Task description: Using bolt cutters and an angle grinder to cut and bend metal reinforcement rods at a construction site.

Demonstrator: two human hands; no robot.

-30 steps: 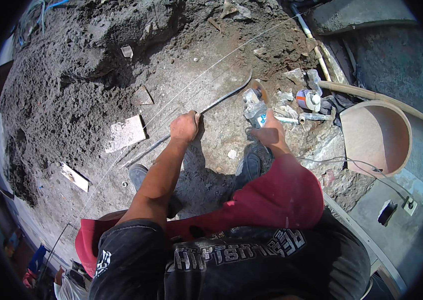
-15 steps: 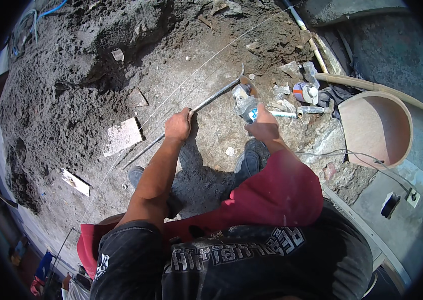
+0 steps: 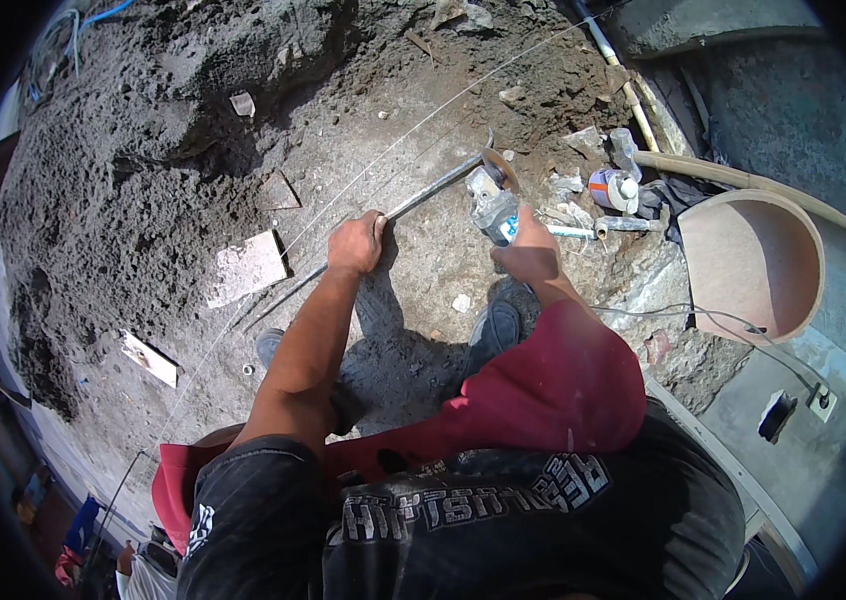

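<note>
My left hand (image 3: 356, 243) is wrapped round a long thin metal bar (image 3: 433, 189) that lies slantwise over the ground, its far end bent into a hook. In my right hand (image 3: 531, 250) is an angle grinder (image 3: 493, 207), gripped by its body. The grinder's disc (image 3: 500, 170) stands beside the bar, close to the hooked end; whether it touches the bar I cannot tell. A power cord (image 3: 683, 307) trails off to the right from the grinder's side. My shoes (image 3: 496, 325) are planted on the ground just below the bar.
Heaped grey sand (image 3: 143, 130) fills the left. Tile pieces (image 3: 249, 270) lie near the bar. A taut string (image 3: 483, 78) crosses the ground. At right are a small can (image 3: 613, 190), a curved clay-coloured piece (image 3: 723, 250), a bamboo pole (image 3: 753, 178) and a wall socket (image 3: 824, 402).
Very little differs. The view has shifted slightly, and the grinder's disc is tilted a little differently beside the bar. Both hands keep their grips.
</note>
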